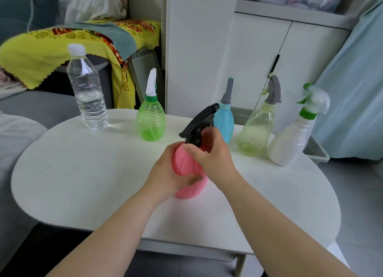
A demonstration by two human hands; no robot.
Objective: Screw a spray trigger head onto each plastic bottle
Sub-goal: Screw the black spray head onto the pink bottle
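A pink plastic bottle [187,169] stands tilted on the white oval table [87,173] near its middle. My left hand [167,173] wraps around the bottle's body. My right hand [211,150] grips the collar of the black spray trigger head [200,121] sitting on the bottle's neck. Behind stand a green bottle [150,121] with a white trigger head, a blue bottle [224,119] with a grey head, a pale yellow-green bottle [257,131] with a grey head, and a white bottle [292,140] with a green-and-clear head.
A clear water bottle [88,94] with a white cap stands at the table's back left. A grey sofa with a yellow cloth [41,55] lies to the left. White cabinets [259,55] stand behind the table, and a grey bin [317,152] sits at the right.
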